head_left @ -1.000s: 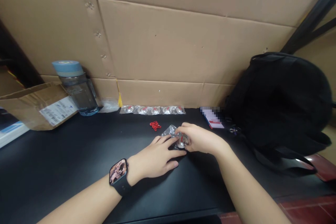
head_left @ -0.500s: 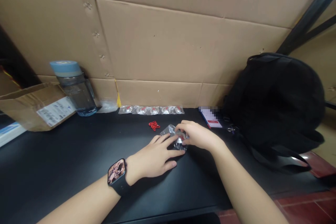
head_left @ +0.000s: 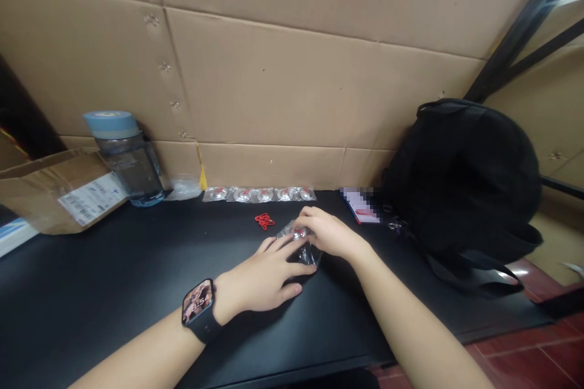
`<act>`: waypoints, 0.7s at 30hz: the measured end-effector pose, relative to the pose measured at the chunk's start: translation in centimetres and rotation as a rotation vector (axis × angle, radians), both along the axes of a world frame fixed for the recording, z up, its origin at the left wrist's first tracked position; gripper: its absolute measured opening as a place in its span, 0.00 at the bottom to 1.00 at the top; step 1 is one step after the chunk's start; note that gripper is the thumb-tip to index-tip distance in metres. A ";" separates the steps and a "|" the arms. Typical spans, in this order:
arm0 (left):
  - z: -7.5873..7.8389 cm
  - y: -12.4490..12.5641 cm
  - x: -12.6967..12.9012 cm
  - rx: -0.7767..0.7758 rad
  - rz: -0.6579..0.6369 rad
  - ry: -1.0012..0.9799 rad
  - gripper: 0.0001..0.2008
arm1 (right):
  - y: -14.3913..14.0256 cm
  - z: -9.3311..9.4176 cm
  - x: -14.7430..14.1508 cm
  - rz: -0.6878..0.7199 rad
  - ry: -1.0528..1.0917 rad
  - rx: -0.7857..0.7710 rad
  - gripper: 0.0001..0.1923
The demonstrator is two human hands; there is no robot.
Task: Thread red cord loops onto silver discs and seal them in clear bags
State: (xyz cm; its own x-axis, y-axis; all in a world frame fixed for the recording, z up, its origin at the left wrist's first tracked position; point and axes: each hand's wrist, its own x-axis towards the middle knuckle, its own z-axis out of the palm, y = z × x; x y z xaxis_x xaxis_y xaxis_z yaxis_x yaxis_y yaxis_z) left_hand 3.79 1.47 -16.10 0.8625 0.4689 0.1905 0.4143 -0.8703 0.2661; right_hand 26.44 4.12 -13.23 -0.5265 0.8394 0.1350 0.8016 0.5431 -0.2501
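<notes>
My left hand [head_left: 262, 279], with a watch [head_left: 198, 302] on its wrist, lies on the black table with fingers spread, pressing a clear plastic bag [head_left: 309, 253]. My right hand [head_left: 326, 232] curls its fingers over a small round silver item [head_left: 299, 234] with a red mark, at the bag's upper part. My fingers cover much of the item, and its exact kind is unclear. Just beyond my left fingertips lies a small pile of red clip-like loops [head_left: 264, 221].
Several bagged silver discs [head_left: 263, 195] line the cardboard wall [head_left: 269, 91]. To the left are a water bottle [head_left: 130, 164], a brown paper bag [head_left: 50, 191] and clear plastic [head_left: 185, 188]. A phone-like object [head_left: 362, 209] and a black backpack [head_left: 465, 194] sit right.
My right hand and the silver item have shifted left and slightly away along the bag. My left hand stays spread on it. The whole view has turned slightly.
</notes>
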 end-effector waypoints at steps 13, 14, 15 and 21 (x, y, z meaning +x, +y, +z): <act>1.6 1.5 -1.3 -0.116 -0.068 -0.049 0.09 | 0.0 -0.8 -1.2 0.065 0.016 0.002 0.21; 1.9 1.7 -1.3 -0.111 -0.055 -0.066 0.09 | -0.1 -0.6 -0.9 0.072 0.032 -0.024 0.22; 2.1 1.9 -1.4 -0.109 -0.034 -0.087 0.09 | -0.1 -0.2 -0.5 0.081 0.051 -0.056 0.23; 2.3 3.3 -2.3 -0.038 0.117 -0.063 0.10 | 0.0 1.2 1.3 0.006 0.100 -0.156 0.32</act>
State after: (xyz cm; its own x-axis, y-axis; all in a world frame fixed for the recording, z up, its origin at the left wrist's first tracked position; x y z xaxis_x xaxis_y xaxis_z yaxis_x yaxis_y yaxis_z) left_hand 1.46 4.74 -13.81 0.7886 0.5734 0.2222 0.4938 -0.8058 0.3268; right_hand 27.74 4.13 -12.04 -0.5220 0.8511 0.0557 0.7652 0.4962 -0.4102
